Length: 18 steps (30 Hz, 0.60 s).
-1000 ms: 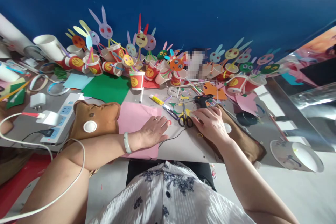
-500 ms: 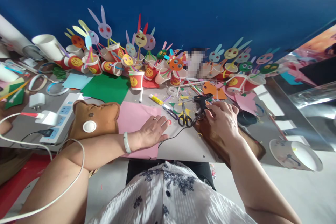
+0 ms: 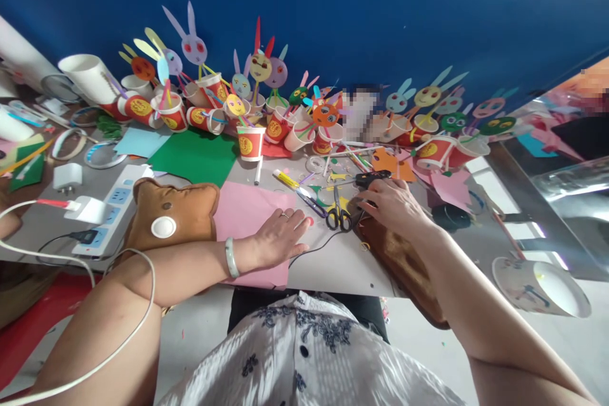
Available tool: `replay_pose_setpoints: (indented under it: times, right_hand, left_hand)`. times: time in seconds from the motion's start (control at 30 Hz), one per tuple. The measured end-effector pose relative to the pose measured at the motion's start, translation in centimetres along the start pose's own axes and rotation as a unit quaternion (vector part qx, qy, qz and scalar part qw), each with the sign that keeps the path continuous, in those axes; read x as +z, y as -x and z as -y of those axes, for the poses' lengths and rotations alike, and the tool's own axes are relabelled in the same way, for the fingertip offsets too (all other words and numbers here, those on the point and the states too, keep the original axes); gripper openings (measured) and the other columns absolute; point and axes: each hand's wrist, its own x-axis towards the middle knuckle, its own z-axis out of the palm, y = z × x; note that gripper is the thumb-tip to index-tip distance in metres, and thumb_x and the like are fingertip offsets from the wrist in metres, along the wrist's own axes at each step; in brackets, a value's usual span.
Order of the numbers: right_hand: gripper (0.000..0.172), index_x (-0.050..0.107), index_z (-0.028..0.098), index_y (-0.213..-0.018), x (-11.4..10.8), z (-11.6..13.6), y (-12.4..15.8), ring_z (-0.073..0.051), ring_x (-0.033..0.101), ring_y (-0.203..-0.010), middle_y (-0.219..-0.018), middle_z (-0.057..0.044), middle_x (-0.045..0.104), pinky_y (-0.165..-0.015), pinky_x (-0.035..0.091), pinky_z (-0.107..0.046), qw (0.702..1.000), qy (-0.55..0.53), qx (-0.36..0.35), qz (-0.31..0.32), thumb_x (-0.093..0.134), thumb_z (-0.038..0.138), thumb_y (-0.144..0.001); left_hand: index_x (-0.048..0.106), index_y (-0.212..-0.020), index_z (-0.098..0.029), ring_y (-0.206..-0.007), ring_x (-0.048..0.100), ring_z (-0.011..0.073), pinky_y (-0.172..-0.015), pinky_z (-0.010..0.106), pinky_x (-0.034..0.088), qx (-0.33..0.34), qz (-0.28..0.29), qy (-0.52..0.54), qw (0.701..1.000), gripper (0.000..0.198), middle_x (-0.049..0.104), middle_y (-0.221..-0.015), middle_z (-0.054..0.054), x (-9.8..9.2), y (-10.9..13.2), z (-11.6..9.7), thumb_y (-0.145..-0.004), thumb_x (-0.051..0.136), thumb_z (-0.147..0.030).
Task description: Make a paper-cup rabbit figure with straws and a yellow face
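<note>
My left hand (image 3: 280,238) lies flat with fingers spread on a pink sheet of paper (image 3: 238,203), a small red dot of paper (image 3: 311,221) by its fingertips. My right hand (image 3: 394,203) reaches over a black glue gun (image 3: 373,176), its fingers curled round the handle and hiding most of it. A brown flat cushion-like thing (image 3: 404,260) lies under my right wrist. Between the hands are black-handled scissors (image 3: 339,217), a purple-handled craft knife (image 3: 311,202) and a yellow glue stick or pen (image 3: 284,179). A dark cord (image 3: 316,247) runs across the table.
Red-and-white paper cups (image 3: 250,143) with paper rabbit heads line the blue wall (image 3: 304,13). At left are a brown bear-shaped pouch (image 3: 174,209), a power strip (image 3: 111,212) and a green sheet (image 3: 195,155). A paper tub (image 3: 537,285) stands at the right edge. A white cable (image 3: 147,304) crosses my left arm.
My right hand has moved slightly up and left, and its fingers have closed over the glue gun's handle. The left hand stays on the pink paper. The view has shifted slightly.
</note>
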Motion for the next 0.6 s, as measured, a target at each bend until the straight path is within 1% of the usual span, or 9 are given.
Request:
replay_pose_setpoints:
  times: [0.1,0.2,0.33,0.47,0.6]
  right_hand:
    - [0.021,0.078,0.022,-0.092,0.5,0.7,-0.4,-0.025,0.056,-0.083,-0.089,-0.011,0.067,-0.082,0.033,-0.041,1.000,0.021,0.007,0.008,0.059,0.031,-0.093]
    - [0.019,0.075,0.020,-0.082,0.6,1.2,-1.0,-0.024,0.055,-0.080,-0.082,-0.010,0.065,-0.079,0.031,-0.040,0.999,0.033,0.005,0.032,0.060,0.028,-0.091]
    - [0.022,0.068,0.020,-0.068,0.6,1.8,-1.8,-0.022,0.054,-0.074,-0.075,-0.010,0.064,-0.077,0.030,-0.040,0.998,0.034,-0.007,0.048,0.057,0.019,-0.087]
    - [0.020,0.067,0.018,-0.068,-0.1,2.5,-2.5,-0.023,0.054,-0.074,-0.080,-0.015,0.068,-0.076,0.027,-0.042,0.993,0.056,-0.002,0.105,0.056,0.009,-0.082]
    - [0.016,0.068,0.016,-0.068,-1.0,3.0,-3.0,-0.023,0.055,-0.077,-0.080,-0.015,0.071,-0.076,0.025,-0.041,0.987,0.065,0.005,0.145,0.061,0.008,-0.079]
  left_hand:
    - [0.046,-0.142,-0.012,-0.112,0.055,0.0306,-0.089,0.042,0.043,-0.002,0.002,0.000,1.000,0.055,0.057,-0.133,0.018,0.0,0.0,-0.1,-0.100,0.052,-0.046]
    - [0.046,-0.142,-0.011,-0.113,0.055,0.0310,-0.089,0.042,0.043,-0.001,0.005,0.002,1.000,0.056,0.057,-0.133,0.018,-0.3,0.0,-0.1,-0.099,0.053,-0.045]
    - [0.045,-0.143,-0.012,-0.112,0.055,0.0302,-0.088,0.041,0.042,0.000,0.008,0.004,1.000,0.055,0.058,-0.132,0.017,-0.5,0.0,-0.1,-0.099,0.054,-0.045]
    - [0.046,-0.142,-0.011,-0.110,0.055,0.0298,-0.086,0.040,0.041,0.001,0.001,0.004,1.000,0.056,0.058,-0.131,0.016,-0.2,0.0,0.0,-0.099,0.053,-0.047]
    - [0.047,-0.141,-0.011,-0.109,0.054,0.0296,-0.085,0.041,0.041,0.003,-0.006,0.004,1.000,0.056,0.058,-0.129,0.016,0.5,-0.1,0.2,-0.099,0.052,-0.049]
